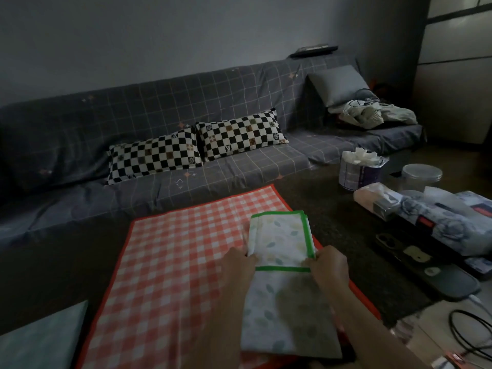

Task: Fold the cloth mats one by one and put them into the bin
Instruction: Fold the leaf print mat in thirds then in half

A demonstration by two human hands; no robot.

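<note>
Seemingly both hands, left (237, 265), right (329, 263), pinch leaf-print mat (279, 237) (green-edged), over checked cloth (170, 251).

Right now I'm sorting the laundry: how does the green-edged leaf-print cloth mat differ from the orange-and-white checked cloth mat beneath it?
The green-edged leaf-print cloth mat is partly folded; the orange-and-white checked cloth mat lies spread flat. The leaf-print one is pinched by the left hand and right hand; the checked one is unheld. Both have coloured borders.
</note>
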